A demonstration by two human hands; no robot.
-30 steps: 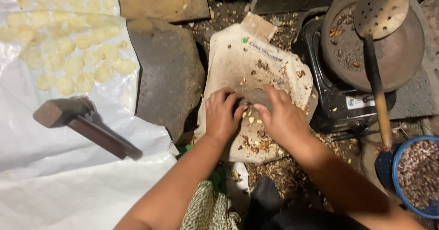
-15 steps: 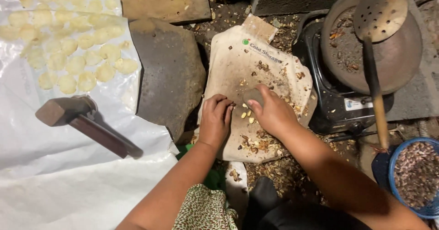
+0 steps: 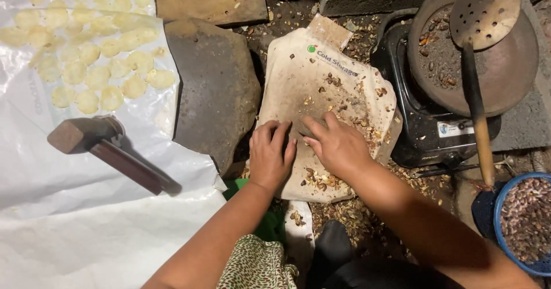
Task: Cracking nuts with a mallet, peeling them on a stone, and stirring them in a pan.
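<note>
While both hands are pressing down side by side, the worn beige sack cloth (image 3: 321, 88) is lying spread over a stone on the ground, its long axis running from the person's lap up and away toward the top of the view, tilted slightly rightward. The left hand (image 3: 271, 154) is resting flat with fingers stretched out and together, gripping nothing. The right hand (image 3: 337, 145) is lying just beside it, fingers loosely curled and pointing left toward the other hand; whether it is pinching something small I cannot tell. Brown shell fragments and pale kernels (image 3: 319, 179) are scattered on the cloth around the hands. Left of the cloth, a flat dark grey stone slab (image 3: 212, 88) is sitting, and beyond it a wooden mallet (image 3: 106, 151) is lying on a white plastic sheet (image 3: 86, 231) with flattened pale yellow discs (image 3: 92, 53). To the right, a black stove (image 3: 425, 134) is carrying a round dark pan (image 3: 499, 76) with a perforated metal ladle (image 3: 485, 10).
</note>
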